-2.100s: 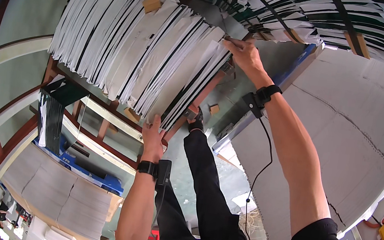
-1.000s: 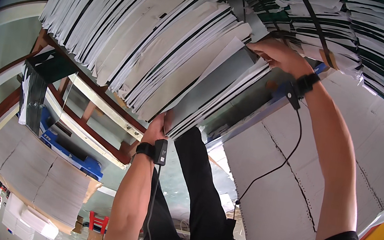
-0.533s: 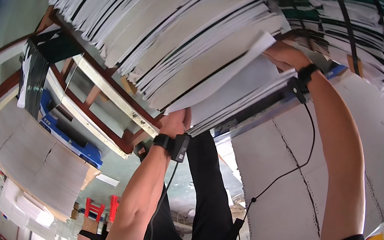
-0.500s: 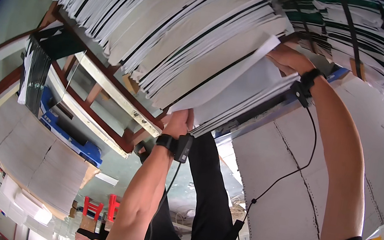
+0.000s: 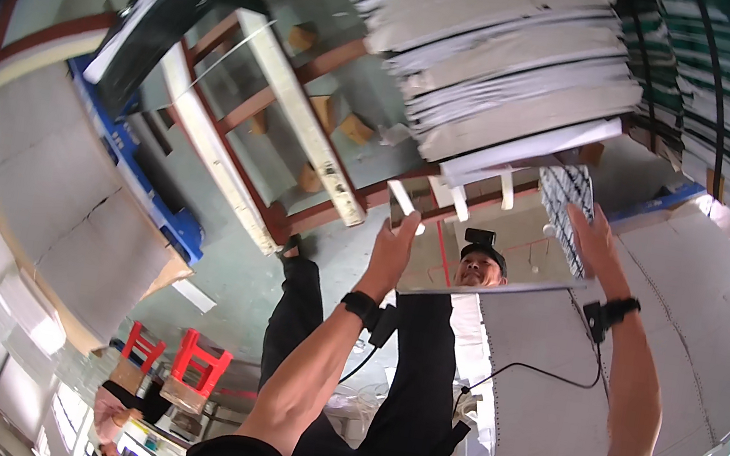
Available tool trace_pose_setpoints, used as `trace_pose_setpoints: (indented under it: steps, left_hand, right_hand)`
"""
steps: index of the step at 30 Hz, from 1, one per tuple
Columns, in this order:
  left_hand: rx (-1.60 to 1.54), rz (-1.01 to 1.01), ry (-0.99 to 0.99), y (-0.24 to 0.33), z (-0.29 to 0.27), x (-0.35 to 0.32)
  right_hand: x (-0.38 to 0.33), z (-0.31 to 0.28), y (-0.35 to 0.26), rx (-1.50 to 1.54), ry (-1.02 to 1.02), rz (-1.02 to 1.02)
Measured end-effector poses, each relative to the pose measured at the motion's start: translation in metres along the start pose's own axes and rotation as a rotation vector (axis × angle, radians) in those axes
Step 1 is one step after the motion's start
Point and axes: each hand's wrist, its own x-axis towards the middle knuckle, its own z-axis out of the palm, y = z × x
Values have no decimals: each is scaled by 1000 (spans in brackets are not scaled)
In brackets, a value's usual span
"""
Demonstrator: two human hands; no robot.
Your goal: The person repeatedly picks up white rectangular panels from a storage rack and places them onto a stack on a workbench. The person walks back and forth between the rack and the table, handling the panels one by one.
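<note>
A rectangular mirror sheet [image 5: 539, 246] is held tilted in front of my body, its glossy face reflecting white ceiling lights and red lines. My left hand [image 5: 392, 250] grips its left edge, with the fingers bent around the rim. At the opposite side my right hand [image 5: 594, 243] holds the right edge, its fingers extended along it. Whether several sheets are held together I cannot tell. Just beyond stands a large stack of white-wrapped sheets [image 5: 513, 80], apart from both hands. Black bands with small devices sit on both wrists.
A brown and white rack [image 5: 300, 122] stands left of the stack, above the floor. Grey cardboard-covered surfaces lie at right [image 5: 656, 322] and left [image 5: 43, 148]. Strapped dark green sheets [image 5: 717, 112] stand far right. Red stools [image 5: 195, 364] and another person [image 5: 111, 412] are lower left.
The mirror sheet has come away from the white stack and toward me, its reflective face now showing. My hands have moved with it, and the view has shifted.
</note>
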Motion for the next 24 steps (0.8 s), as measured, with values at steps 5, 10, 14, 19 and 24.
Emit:
trace_pose_setpoints:
  steps: [5, 10, 14, 19, 24]
  left_hand:
    - [142, 251, 132, 3, -77, -89]
    - [-11, 246, 216, 45, -188, -198]
    - [-158, 245, 301, 51, -287, -297]
    - [-318, 357, 471, 13, -404, -412]
    - [-596, 459, 504, -82, -500, -481]
  right_hand:
    - [-92, 41, -43, 86, 200, 1]
    - [-179, 72, -135, 147, -9, -274]
    - [-240, 112, -193, 147, -110, -594]
    - [-317, 179, -317, 495, -209, -353]
    - [-461, 270, -442, 359, -127, -482]
